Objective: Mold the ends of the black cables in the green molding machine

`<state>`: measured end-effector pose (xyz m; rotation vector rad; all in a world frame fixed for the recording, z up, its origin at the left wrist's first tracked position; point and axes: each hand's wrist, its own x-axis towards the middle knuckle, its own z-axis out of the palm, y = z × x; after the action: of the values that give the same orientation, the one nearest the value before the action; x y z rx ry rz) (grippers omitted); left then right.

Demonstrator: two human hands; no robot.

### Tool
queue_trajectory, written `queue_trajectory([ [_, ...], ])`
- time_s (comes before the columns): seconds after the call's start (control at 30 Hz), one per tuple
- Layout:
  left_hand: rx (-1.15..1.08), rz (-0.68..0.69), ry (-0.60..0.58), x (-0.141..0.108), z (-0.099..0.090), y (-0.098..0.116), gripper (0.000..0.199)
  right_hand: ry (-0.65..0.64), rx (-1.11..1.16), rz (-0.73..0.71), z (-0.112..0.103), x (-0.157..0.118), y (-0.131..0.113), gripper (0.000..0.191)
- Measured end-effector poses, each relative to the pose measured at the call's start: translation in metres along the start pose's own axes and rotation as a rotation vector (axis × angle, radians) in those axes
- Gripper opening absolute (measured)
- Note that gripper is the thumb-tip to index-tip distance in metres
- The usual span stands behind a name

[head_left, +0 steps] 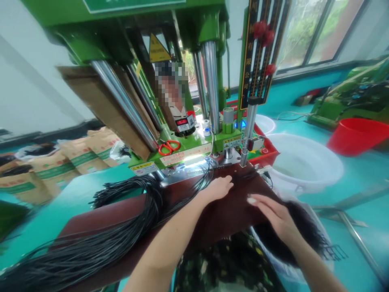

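My left hand (pixel 219 187) is above the brown tabletop (pixel 240 198), just in front of the machine, with its fingers curled closed. Whatever they hold, if anything, is hidden from me. Thin black cables (pixel 202 182) run beside this hand toward the lit working area of the green press (pixel 219 140). To the right, my right hand (pixel 279 219) has its fingers stretched out toward the left hand, and something pale shows at a fingertip. A large bundle of black cables (pixel 121 231) lies across the table's left side.
Red-handled scissors (pixel 169 147) rest on the press. Below my right hand stands a white tub (pixel 273 253) filled with black cables. Farther right are a wide white basin (pixel 306 162) and a red bucket (pixel 358 138). Paper sacks (pixel 54 166) line the left wall.
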<state>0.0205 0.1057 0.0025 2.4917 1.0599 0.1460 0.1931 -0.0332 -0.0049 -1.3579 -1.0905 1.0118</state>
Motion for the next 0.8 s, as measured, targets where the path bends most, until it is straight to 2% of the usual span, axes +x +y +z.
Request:
queue_trajectory([
  [0.1, -0.275, 0.021, 0.036, 0.001, -0.003, -0.004, 0.02, -0.192, 0.553, 0.27, 0.034, 0.026, 0.009, 0.025],
  [0.17, -0.508, 0.016, -0.013, -0.002, -0.009, -0.003, 0.023, -0.226, 0.823, 0.355, 0.043, 0.045, 0.014, 0.02],
  [0.23, -0.697, -0.005, -0.074, -0.009, -0.017, 0.001, 0.024, -0.197, 0.988, 0.301, 0.042, 0.06, 0.01, 0.017],
  [0.3, -0.801, -0.022, -0.098, -0.021, -0.022, 0.009, 0.026, -0.168, 1.072, 0.159, 0.034, 0.067, -0.004, 0.017],
  [0.4, -0.904, -0.067, -0.131, -0.048, -0.018, 0.026, 0.03, -0.162, 1.035, 0.032, 0.019, 0.066, -0.03, 0.021],
  [0.5, -0.966, -0.105, -0.197, -0.087, -0.005, 0.039, 0.031, -0.19, 0.893, 0.047, 0.016, 0.055, -0.045, 0.016],
  [0.57, -0.927, -0.097, -0.25, -0.115, 0.005, 0.041, 0.029, -0.277, 0.764, 0.086, 0.023, 0.043, -0.045, 0.014],
  [0.63, -0.861, -0.072, -0.351, -0.139, 0.012, 0.042, 0.024, -0.402, 0.613, 0.116, 0.036, 0.027, -0.04, 0.016],
  [0.7, -0.864, -0.05, -0.414, -0.154, 0.019, 0.045, 0.019, -0.53, 0.42, 0.105, 0.049, 0.011, -0.034, 0.018],
  [0.73, -0.944, -0.048, -0.412, -0.157, 0.022, 0.049, 0.022, -0.585, 0.325, 0.077, 0.055, 0.003, -0.03, 0.018],
  [0.8, -1.257, -0.09, -0.303, -0.153, 0.029, 0.061, 0.036, -0.673, 0.174, 0.038, 0.064, -0.009, -0.024, 0.018],
])
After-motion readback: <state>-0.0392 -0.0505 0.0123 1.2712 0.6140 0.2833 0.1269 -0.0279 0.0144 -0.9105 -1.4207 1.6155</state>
